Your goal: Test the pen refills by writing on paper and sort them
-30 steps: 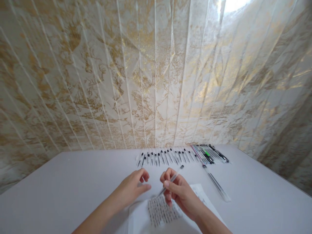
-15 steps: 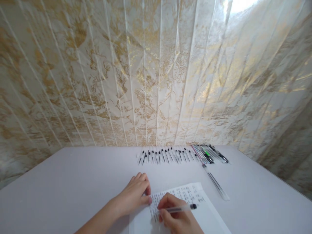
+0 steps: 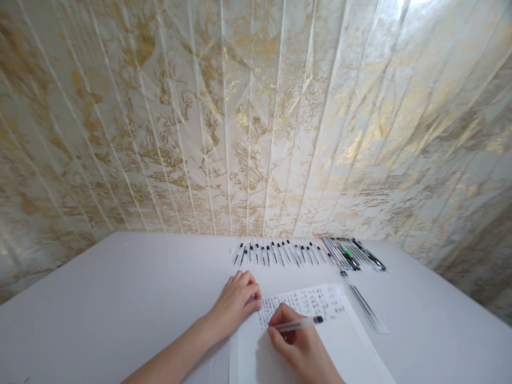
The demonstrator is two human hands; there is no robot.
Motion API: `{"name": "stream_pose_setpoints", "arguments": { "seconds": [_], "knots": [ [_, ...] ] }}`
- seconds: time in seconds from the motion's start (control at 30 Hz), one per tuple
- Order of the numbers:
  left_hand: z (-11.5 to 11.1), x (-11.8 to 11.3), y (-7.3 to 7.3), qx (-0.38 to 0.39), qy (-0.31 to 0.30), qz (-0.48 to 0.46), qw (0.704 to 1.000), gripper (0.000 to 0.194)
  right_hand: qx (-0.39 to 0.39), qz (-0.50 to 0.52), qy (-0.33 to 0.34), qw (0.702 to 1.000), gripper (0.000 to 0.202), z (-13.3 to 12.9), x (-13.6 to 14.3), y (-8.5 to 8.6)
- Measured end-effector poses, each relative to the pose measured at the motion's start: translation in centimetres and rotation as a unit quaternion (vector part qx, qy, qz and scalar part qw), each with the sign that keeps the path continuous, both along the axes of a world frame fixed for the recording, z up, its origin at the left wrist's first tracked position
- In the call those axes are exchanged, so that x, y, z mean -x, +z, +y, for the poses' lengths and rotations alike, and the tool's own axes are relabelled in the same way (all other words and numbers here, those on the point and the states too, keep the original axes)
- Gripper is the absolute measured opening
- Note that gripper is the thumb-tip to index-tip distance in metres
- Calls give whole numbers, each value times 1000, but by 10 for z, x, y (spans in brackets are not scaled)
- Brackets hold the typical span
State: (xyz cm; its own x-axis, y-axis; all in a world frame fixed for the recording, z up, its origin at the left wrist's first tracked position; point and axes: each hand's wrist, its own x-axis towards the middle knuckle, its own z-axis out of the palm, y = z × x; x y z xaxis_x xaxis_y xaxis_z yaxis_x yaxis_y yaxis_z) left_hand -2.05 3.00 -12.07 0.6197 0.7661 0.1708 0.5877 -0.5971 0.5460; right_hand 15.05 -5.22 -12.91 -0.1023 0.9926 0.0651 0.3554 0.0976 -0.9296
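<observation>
My right hand [image 3: 298, 338] pinches a clear-barrelled pen [image 3: 300, 324] with a black end. The pen lies slanted across my fingers, its black end pointing right; its tip is hidden behind my fingertips at the paper. Beneath is a white sheet of paper [image 3: 348, 352], its upper part covered in rows of small dark handwriting and its lower part blank. My left hand [image 3: 238, 298] rests at the sheet's upper left edge, fingers loosely curled with the thumb apart from them and touching the paper. Nothing shows in that hand.
A row of thin pen refills with black ends [image 3: 276, 253] lies along the table's back. Right of it are several pens [image 3: 360, 256], one with a green part [image 3: 349, 254]. Clear pen barrels [image 3: 366, 306] lie right of the sheet. A gold-patterned curtain [image 3: 248, 133] hangs behind the white table [image 3: 120, 298].
The whole view has shifted, so table and pens appear farther right. My right hand and pen sit slightly higher in the picture, still at the written lines. My left hand stays at the sheet's edge.
</observation>
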Motion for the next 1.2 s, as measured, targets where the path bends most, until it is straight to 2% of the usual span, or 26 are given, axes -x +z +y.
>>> {"name": "stream_pose_setpoints", "arguments": {
  "seconds": [0.1, 0.27, 0.7, 0.87, 1.2],
  "knots": [
    [0, -1, -2, -6, 5, 1, 1000, 4, -2, -9, -4, 1000, 9, 3, 1, -1],
    [-2, -1, -8, -22, 28, 2, 999, 5, 4, 5, -61, 998, 11, 3, 7, -5],
    [-7, -1, -12, -56, 40, -13, 998, 7, -15, 7, -63, 998, 10, 2, 10, -14],
    [-6, -1, -13, -52, 41, -13, 998, 8, 2, -2, -36, 999, 9, 1, 8, -9],
    [-8, -4, -9, -47, 46, -16, 998, 8, -2, -8, -42, 999, 10, 0, 8, -6]
  ]
}}
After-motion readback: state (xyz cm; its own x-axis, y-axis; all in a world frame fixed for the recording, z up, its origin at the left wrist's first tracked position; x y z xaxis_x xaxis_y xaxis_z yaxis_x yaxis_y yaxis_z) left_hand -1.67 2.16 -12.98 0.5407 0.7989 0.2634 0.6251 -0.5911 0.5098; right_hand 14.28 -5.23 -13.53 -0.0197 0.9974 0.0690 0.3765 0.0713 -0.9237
